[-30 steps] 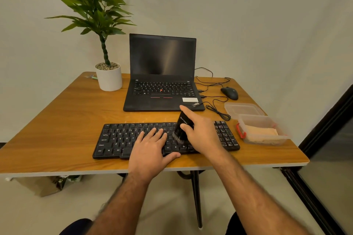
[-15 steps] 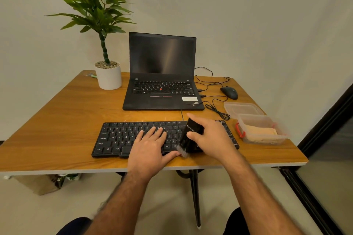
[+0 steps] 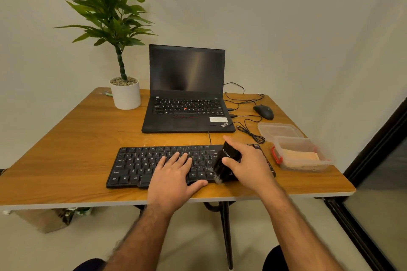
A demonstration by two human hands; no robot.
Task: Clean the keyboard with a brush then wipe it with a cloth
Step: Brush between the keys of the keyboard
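Both forearms bare, reaching forward from the bottom of the view over the near edge of the counter (image 3: 66,143). Left hand (image 3: 174,179) lies palm down, fingers straight and slightly spread, pointing toward the far edge; thumb splayed out to the right, along the near side. Right hand (image 3: 246,165) sits just right of the left, knuckles up, fingers and thumb curled round a black brush (image 3: 224,164), index finger extended along its top. Right wrist angles in from the near right corner. Hands close, not touching.
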